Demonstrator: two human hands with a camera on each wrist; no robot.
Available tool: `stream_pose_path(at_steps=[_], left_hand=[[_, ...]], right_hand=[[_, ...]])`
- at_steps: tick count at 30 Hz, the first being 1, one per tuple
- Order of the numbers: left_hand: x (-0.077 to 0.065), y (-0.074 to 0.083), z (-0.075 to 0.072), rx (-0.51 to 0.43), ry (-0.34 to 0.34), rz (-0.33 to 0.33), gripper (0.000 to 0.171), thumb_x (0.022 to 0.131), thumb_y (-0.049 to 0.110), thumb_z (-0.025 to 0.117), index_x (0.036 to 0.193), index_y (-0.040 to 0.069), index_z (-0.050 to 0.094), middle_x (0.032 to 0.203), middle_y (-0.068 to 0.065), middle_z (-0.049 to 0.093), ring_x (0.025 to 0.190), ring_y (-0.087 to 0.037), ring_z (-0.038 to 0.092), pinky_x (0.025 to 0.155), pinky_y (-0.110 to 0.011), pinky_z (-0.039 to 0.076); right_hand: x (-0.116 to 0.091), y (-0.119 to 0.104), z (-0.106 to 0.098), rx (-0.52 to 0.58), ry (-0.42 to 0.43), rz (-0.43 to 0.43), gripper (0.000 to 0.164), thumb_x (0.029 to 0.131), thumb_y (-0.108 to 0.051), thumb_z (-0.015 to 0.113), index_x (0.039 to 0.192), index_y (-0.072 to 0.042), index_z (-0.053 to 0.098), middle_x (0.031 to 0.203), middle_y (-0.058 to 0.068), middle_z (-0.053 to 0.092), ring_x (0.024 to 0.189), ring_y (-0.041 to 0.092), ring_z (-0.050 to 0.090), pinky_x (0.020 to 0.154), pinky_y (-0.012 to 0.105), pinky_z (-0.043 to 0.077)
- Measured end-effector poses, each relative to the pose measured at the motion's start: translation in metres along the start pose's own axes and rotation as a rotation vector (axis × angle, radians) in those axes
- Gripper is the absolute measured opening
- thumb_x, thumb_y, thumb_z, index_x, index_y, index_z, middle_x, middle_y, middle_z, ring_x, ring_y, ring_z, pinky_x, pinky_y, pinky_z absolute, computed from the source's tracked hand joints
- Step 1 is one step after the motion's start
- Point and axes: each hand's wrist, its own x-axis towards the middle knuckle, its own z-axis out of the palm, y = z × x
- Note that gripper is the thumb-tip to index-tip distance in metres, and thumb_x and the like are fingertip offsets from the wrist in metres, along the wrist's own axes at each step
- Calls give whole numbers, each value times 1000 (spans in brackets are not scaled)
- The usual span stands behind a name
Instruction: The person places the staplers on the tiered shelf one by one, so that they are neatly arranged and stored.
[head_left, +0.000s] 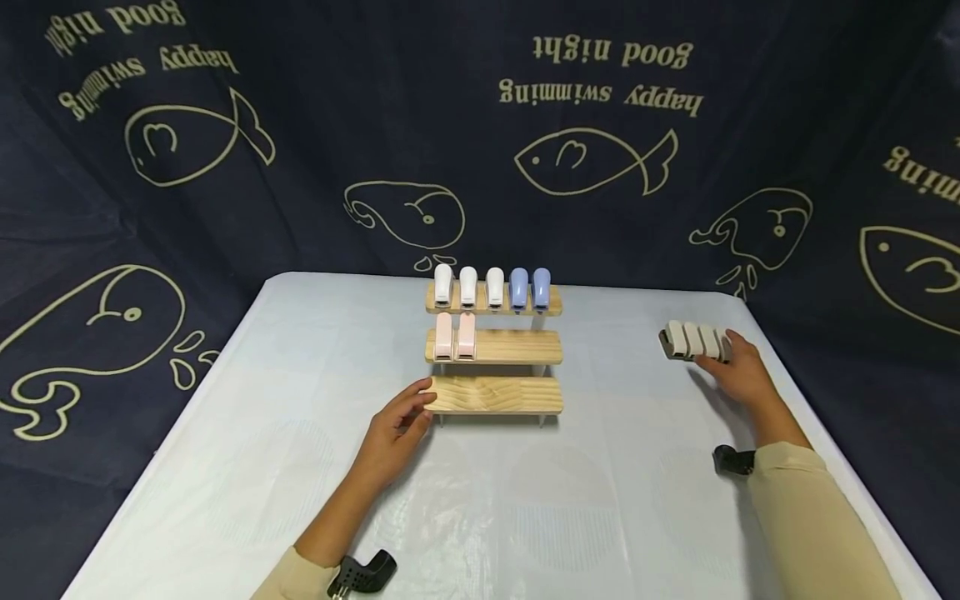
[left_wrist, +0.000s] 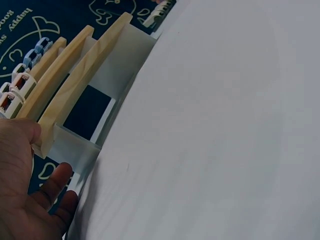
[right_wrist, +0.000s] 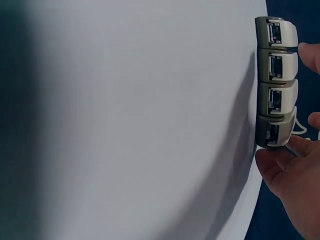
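Note:
A three-tier wooden stand (head_left: 517, 396) holds white mini staplers (head_left: 468, 287) and blue mini staplers (head_left: 518, 289) on its top shelf. Pink mini staplers (head_left: 444, 337) occupy the left of the middle shelf. At the left end of the bottom shelf, my left hand (head_left: 397, 429) touches the wood with loosely spread fingers; the left wrist view shows its lower fingers (left_wrist: 57, 182) apart from the shelf. Far to the right, several grey-and-white mini staplers (right_wrist: 282, 65) form a tight row. My right hand (head_left: 742, 375) pinches the rightmost one, which leans slightly against its neighbour.
A pale sheet (head_left: 300, 467) covers the table. Behind it and on both sides hangs a dark blue cloth (head_left: 390, 100) printed with fish and whales. Clear supports (left_wrist: 75, 145) carry the shelves. The right-hand staplers lie near the table's right edge.

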Motion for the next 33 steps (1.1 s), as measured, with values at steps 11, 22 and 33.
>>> stream_pose_path(at_steps=[11,22,33], left_hand=[[1,41,-7,12,-21,-7,26,94,-7,62,120,-9,65,141,-21,53,103,-32,60,80,-23,52],[1,4,0,4,-7,-15,27,96,0,63,123,0,66,145,-10,52,105,-26,59,81,-24,52],[1,-2,-1,-8,-13,31,26,97,5,65,123,5,68,144,-5,54,100,-18,60,80,-24,53]], right_hand=[[-3,-2,4,-34,9,18,84,99,-33,57,153,11,10,145,48,20,132,62,23,106,69,23],[-2,-2,4,-29,44,13,79,100,-28,58,153,10,14,143,47,26,128,61,30,103,69,26],[10,10,5,-16,16,7,76,97,-16,60,152,11,16,146,45,22,133,60,25,107,68,23]])
